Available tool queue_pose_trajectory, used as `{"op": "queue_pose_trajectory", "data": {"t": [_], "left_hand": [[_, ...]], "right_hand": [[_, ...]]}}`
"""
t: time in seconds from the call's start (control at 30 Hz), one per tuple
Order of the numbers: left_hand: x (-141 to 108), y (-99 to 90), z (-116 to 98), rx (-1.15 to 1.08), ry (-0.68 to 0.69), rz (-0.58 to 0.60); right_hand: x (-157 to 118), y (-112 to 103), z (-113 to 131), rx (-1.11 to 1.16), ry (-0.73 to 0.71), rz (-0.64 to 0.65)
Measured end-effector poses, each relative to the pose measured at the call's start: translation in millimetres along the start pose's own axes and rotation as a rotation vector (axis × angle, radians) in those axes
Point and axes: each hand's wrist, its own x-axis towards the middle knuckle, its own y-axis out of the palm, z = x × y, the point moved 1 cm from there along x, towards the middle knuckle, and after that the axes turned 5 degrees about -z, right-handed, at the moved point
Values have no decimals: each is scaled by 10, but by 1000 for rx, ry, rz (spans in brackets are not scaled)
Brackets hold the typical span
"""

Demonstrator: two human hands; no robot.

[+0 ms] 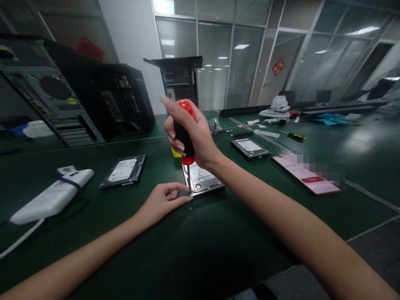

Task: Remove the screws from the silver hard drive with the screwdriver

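My right hand is wrapped round the black and red handle of a screwdriver, held upright with its thumb stretched across the top. The thin shaft points down to the near left corner of a silver hard drive lying flat on the table. At that same corner, the thumb and forefinger of my left hand close on the drive's edge, right beside the screwdriver tip. My right hand and forearm hide the far part of the drive. Something yellow shows partly behind the screwdriver.
Hard drives lie to the left and right on the green table. A white power strip is at far left, a pink phone at right. Behind stand computer cases. Another screwdriver lies at back right.
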Motion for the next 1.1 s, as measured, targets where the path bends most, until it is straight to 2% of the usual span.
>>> {"op": "queue_pose_trajectory", "data": {"t": [0.37, 0.53, 0.67, 0.87, 1.1], "left_hand": [[-11, -7, -6, -4, 0, 5], [-9, -5, -16, 6, -5, 1], [-3, -8, -11, -2, -8, 11], [-3, -17, 7, -3, 9, 12], [-10, -16, 1, 16, 17, 11]], "right_hand": [[56, -46, -65, 38, -31, 80], [40, -38, -52, 93, -43, 221], [60, -87, -39, 49, -38, 305], [75, -122, -19, 28, -39, 145], [30, -55, -34, 16, -75, 147]]}}
